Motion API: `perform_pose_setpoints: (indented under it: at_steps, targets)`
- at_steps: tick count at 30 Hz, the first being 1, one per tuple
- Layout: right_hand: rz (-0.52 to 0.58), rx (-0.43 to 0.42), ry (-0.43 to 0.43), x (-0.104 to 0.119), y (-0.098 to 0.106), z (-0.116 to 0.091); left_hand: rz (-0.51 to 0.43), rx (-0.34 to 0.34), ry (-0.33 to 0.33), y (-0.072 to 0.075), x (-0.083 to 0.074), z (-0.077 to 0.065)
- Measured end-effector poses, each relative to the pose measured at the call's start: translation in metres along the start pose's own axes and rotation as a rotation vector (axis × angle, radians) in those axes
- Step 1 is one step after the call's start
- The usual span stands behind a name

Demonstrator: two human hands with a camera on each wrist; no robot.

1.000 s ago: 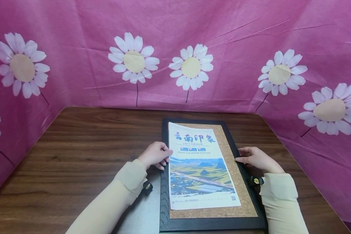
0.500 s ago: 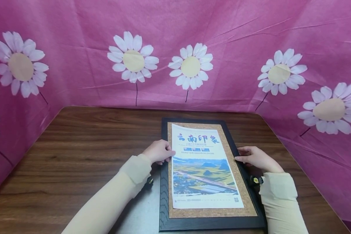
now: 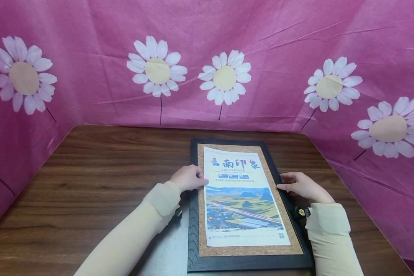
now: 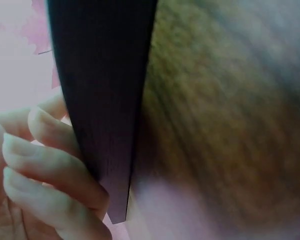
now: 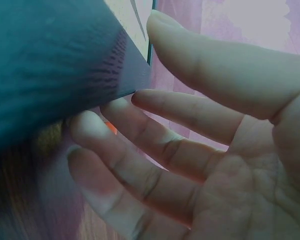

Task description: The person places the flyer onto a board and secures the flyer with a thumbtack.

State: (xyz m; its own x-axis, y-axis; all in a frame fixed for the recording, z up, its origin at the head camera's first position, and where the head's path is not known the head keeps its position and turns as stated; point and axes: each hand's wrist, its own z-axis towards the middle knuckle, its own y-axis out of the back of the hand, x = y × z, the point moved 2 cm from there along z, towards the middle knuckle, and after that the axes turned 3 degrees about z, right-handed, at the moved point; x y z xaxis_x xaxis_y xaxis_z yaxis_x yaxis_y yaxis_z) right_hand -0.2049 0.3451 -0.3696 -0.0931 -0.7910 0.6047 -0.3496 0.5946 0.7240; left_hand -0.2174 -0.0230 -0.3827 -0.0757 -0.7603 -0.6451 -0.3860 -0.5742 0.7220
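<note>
Poster (image 3: 243, 207) shifting toward the right hand (image 3: 304, 187), I'm seeing the left hand (image 3: 187, 178) pinching its near edge, right hand gripping the cork board's (image 3: 245, 250) black frame (image 3: 252, 263).

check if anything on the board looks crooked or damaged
The poster looks slightly askew at its far edge: the left corner sits nearer the far bar of the black frame than the right corner, though it may just be curling. No tears show.
</note>
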Motion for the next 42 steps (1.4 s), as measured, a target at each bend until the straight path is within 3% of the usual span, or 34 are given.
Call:
perform_pose_setpoints:
  at_steps: [9,22,28,35,42]
  targets:
    - [0.024,0.0,0.023,-0.002,-0.001,0.002,-0.079,-0.005,0.005,0.003,0.006,-0.001]
    - [0.181,-0.172,0.025,-0.009,0.007,0.0,-0.237,-0.059,0.009,0.01,0.027,-0.002]
    - [0.192,-0.211,0.017,-0.019,0.015,0.001,-0.338,-0.062,0.005,0.01,0.034,-0.003]
    - [0.218,-0.153,0.004,-0.031,0.022,0.009,-0.406,-0.073,-0.005,0.012,0.037,-0.005]
    - [0.213,-0.052,-0.03,-0.033,0.019,0.019,-0.46,-0.008,0.028,0.009,0.042,-0.008]
